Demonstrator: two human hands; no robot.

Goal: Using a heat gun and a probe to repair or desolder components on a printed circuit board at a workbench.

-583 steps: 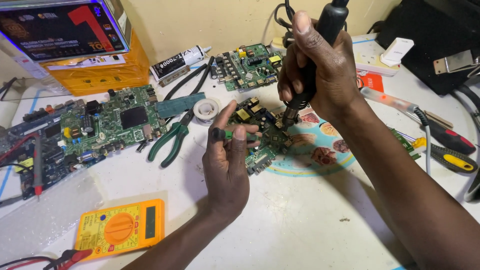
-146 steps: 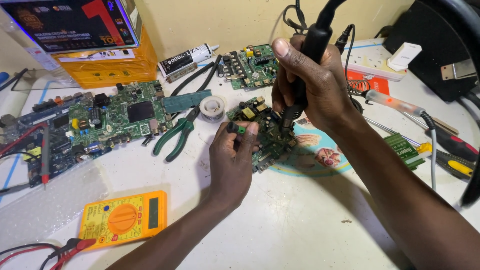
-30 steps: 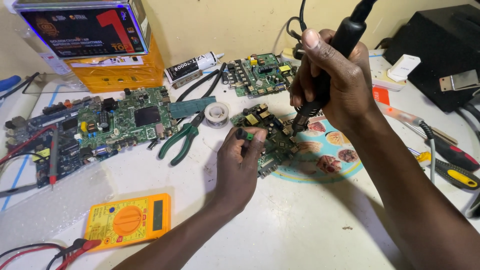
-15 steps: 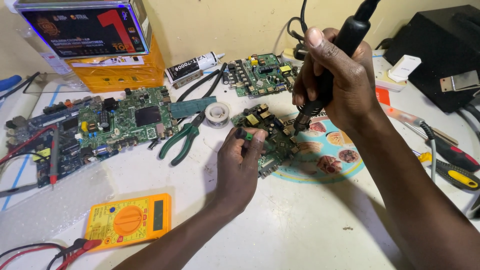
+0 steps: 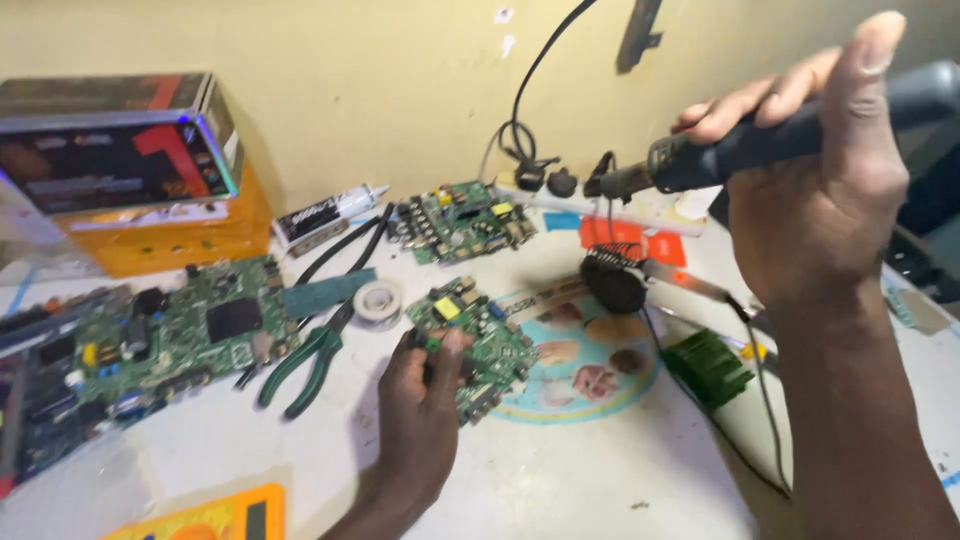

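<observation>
Small board [image 5: 478, 342] at frame centre on table [image 5: 600, 480], pinned by left hand [image 5: 420, 420], fingers narrow on its left edge. Iron [image 5: 740, 145] gripped in right hand [image 5: 815, 195], raised upper right. Pliers [image 5: 305, 360] left of board; solder roll [image 5: 380, 302] just above.

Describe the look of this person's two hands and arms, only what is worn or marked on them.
Both the left hand and the right hand are bare: no gloves, rings or watch in view. The forearms are bare too, with no sleeve showing up to the picture's edge. Fingernails are short and unpainted. No bands, tape or markings can be seen on either wrist.
</observation>
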